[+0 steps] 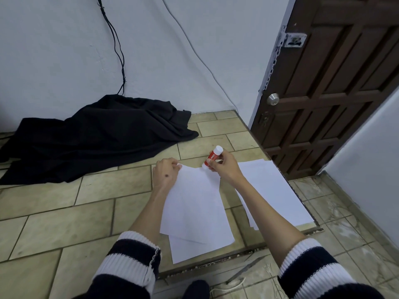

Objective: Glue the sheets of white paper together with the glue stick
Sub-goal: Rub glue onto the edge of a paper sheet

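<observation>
A red glue stick [213, 156] with a white end is gripped in my right hand [224, 167], tilted, its lower end touching the far edge of a white sheet [194, 201]. My left hand [165, 172] pinches that sheet's far left corner. This sheet lies over another white sheet [198, 248] on the tiled platform. A separate stack of white paper [272, 190] lies to the right.
A black cloth [97, 134] is heaped at the back left against the white wall. A dark wooden door [328, 83] stands at the right. The tiled platform's edge [237, 253] drops to a lower floor near me and on the right.
</observation>
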